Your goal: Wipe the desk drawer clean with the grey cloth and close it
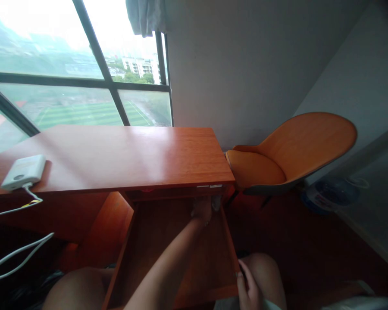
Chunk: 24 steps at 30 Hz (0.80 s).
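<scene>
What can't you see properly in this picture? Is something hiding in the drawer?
- Head view: the back of the open drawer sits in shadow under the desk, so its contents there cannot be told.
- The left hand reaches into that dark corner; whatever its fingers touch is hidden.
- The small pale thing beside it is too dim to name.
- The right hand is partly cut off by the bottom edge.

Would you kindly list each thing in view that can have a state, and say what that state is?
Drawer: pulled open under the desk.
Left hand: reaching deep into the drawer; grip hidden.
Right hand: resting on the drawer's front corner.
White device: lying flat on the desk, cable plugged in.
Chair: unoccupied.
Curtain: drawn aside from the window.
</scene>
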Each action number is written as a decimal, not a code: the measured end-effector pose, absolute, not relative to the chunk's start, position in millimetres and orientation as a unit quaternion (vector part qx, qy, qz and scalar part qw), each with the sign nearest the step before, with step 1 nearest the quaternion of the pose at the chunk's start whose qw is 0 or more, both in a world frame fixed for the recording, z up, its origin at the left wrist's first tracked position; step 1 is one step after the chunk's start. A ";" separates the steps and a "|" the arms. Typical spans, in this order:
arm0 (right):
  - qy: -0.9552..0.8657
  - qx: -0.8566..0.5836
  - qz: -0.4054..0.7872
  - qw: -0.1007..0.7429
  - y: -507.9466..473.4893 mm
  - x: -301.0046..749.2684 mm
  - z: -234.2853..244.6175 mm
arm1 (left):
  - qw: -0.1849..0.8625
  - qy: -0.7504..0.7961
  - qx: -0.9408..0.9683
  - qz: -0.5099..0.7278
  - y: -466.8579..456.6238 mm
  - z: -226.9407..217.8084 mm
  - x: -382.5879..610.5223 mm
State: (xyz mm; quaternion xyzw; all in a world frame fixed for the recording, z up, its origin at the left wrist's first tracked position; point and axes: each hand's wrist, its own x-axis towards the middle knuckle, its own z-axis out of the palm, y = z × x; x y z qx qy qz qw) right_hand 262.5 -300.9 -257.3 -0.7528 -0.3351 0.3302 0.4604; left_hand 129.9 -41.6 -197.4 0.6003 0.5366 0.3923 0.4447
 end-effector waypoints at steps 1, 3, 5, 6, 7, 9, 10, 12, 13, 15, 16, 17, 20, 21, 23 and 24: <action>-0.336 -0.752 0.332 0.459 -300.6 262.9 -258.1 | 0.430 0.527 0.632 0.371 -49.1 -195.3 127.5; -0.339 -0.752 0.332 0.457 -299.8 263.2 -259.2 | 0.411 0.505 0.681 0.334 -68.5 -191.4 122.2; -0.344 -0.754 0.328 0.455 -299.1 262.1 -259.2 | 0.365 0.474 0.754 0.271 -93.2 -186.7 115.8; -0.343 -0.755 0.323 0.456 -299.0 261.2 -259.1 | 0.326 0.451 0.800 0.225 -107.1 -183.5 112.0; -0.342 -0.755 0.318 0.460 -299.1 260.2 -259.1 | 0.285 0.422 0.842 0.179 -121.5 -179.5 107.7; -0.337 -0.753 0.311 0.471 -300.2 258.5 -260.3 | 0.250 0.351 0.894 0.121 -149.8 -169.2 97.9; -0.331 -0.756 0.307 0.474 -301.1 258.1 -261.4 | 0.263 0.310 0.907 0.109 -162.6 -163.7 92.6; -0.319 -0.762 0.311 0.471 -303.3 258.2 -263.5 | 0.315 0.237 0.914 0.095 -183.2 -154.7 82.1; -0.315 -0.765 0.314 0.466 -304.1 258.4 -264.1 | 0.342 0.217 0.910 0.091 -190.3 -152.5 77.7; -0.312 -0.767 0.321 0.460 -304.5 258.5 -263.0 | 0.382 0.220 0.893 0.088 -197.4 -155.4 72.4; -0.316 -0.764 0.323 0.460 -304.0 258.1 -261.4 | 0.393 0.239 0.883 0.090 -197.6 -160.4 72.0; -0.320 -0.761 0.324 0.462 -303.0 257.5 -259.3 | 0.399 0.262 0.874 0.093 -195.9 -167.3 73.5; -0.325 -0.759 0.317 0.467 -299.3 255.1 -252.6 | 0.398 0.326 0.850 0.113 -181.2 -191.3 86.1; -0.325 -0.759 0.317 0.467 -298.2 254.6 -251.0 | 0.396 0.342 0.843 0.124 -173.6 -197.7 91.7; -0.330 -0.752 0.323 0.470 -296.6 254.3 -248.9 | 0.396 0.367 0.826 0.164 -154.7 -204.9 102.1; -0.333 -0.748 0.327 0.472 -296.1 254.3 -248.4 | 0.408 0.384 0.804 0.200 -143.7 -205.8 106.3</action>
